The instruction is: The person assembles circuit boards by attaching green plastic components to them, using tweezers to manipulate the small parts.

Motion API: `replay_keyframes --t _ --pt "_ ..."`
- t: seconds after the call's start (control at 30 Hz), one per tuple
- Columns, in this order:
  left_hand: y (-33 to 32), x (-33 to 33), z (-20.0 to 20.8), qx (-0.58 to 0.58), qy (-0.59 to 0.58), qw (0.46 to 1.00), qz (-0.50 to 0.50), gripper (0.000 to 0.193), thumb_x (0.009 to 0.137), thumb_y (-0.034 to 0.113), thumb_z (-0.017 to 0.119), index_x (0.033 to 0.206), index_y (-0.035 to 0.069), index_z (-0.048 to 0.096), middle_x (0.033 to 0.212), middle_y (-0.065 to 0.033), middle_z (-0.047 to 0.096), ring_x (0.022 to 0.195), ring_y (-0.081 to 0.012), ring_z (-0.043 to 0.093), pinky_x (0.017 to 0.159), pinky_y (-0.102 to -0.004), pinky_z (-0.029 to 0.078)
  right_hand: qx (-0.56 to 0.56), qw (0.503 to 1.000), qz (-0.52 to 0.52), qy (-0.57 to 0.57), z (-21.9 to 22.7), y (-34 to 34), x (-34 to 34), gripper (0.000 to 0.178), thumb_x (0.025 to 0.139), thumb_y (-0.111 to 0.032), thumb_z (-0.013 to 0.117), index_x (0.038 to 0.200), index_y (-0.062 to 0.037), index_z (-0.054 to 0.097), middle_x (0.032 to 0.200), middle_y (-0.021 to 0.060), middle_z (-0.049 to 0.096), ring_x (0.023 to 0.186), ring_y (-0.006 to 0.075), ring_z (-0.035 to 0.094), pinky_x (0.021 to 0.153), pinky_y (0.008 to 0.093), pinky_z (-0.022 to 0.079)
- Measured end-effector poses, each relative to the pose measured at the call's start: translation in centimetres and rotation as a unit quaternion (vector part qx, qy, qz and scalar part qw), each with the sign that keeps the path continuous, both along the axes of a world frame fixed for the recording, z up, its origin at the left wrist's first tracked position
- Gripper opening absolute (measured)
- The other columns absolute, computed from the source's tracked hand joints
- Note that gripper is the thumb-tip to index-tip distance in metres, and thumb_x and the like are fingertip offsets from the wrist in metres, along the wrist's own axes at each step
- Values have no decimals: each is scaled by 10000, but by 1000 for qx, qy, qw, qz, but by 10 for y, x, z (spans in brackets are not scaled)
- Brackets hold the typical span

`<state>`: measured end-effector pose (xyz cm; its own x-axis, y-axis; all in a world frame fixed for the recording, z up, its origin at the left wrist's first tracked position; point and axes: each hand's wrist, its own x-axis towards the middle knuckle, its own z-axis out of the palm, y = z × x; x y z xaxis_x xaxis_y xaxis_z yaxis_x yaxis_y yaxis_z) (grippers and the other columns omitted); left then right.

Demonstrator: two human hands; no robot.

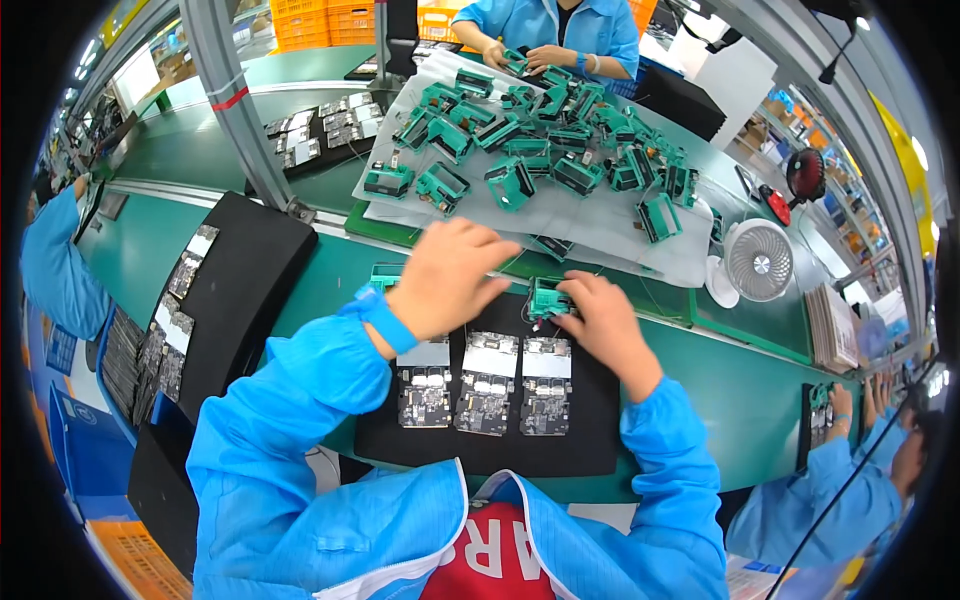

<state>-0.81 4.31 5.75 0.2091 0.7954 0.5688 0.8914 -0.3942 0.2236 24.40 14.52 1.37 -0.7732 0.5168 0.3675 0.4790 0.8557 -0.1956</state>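
My right hand (608,325) grips a small green plastic housing (548,299) by its right side, above the far edge of a black mat (590,450). To its left, my left hand (450,278) hovers with fingers apart, holding nothing that I can see. A blue band circles the left wrist. On the mat, three circuit boards lie side by side: a left board (425,395), a middle board (487,390) and a right board (546,390), each with a pale upper part. Another green housing (386,273) shows partly behind my left hand.
A heap of green housings (530,150) covers a white foam sheet (680,265) ahead, where a co-worker (570,45) handles one. More boards (170,345) lie on a black pad at left. A white fan (758,260) stands right. A metal post (235,110) rises at left.
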Motion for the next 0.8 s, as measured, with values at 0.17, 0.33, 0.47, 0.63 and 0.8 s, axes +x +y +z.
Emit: replay_keyframes --t 0.17,0.33,0.47,0.63,0.8 --pt "31 40 -48 -77 -208 973 -62 353 875 217 697 1173 32 652 987 -155 644 917 -364 628 811 -428 512 54 997 -31 55 23 -19 13 586 702 -171 826 1236 -109 593 1343 146 550 1204 382 515 1006 478 411" --pt "46 53 -71 -148 -166 975 2 531 836 374 715 1211 10 622 1030 -185 623 1022 -368 589 873 -463 492 94 979 -179 41 35 -61 78 372 743 -140 791 1077 -74 641 1150 104 609 1074 342 553 910 458 428" --pt "47 55 -70 -149 -113 982 11 638 751 403 760 1237 22 598 1036 -162 592 1002 -342 578 855 -448 494 3 947 -317 -47 -2 -111 133 399 743 -243 809 1056 -57 644 968 120 621 901 327 593 762 425 472" --pt "48 54 -66 -169 -129 977 -10 606 733 327 775 1221 23 584 1069 -167 574 1011 -351 578 866 -448 492 -171 921 -348 47 -15 -137 143 403 758 -191 815 1087 -20 659 926 149 679 847 268 678 713 357 525" --pt "40 61 -53 -146 -289 940 -105 580 767 161 739 1282 85 481 1106 -161 566 1003 -356 602 872 -420 499 -376 864 -242 232 -3 -105 121 246 824 -114 762 1017 14 678 967 133 685 822 233 671 711 345 526"
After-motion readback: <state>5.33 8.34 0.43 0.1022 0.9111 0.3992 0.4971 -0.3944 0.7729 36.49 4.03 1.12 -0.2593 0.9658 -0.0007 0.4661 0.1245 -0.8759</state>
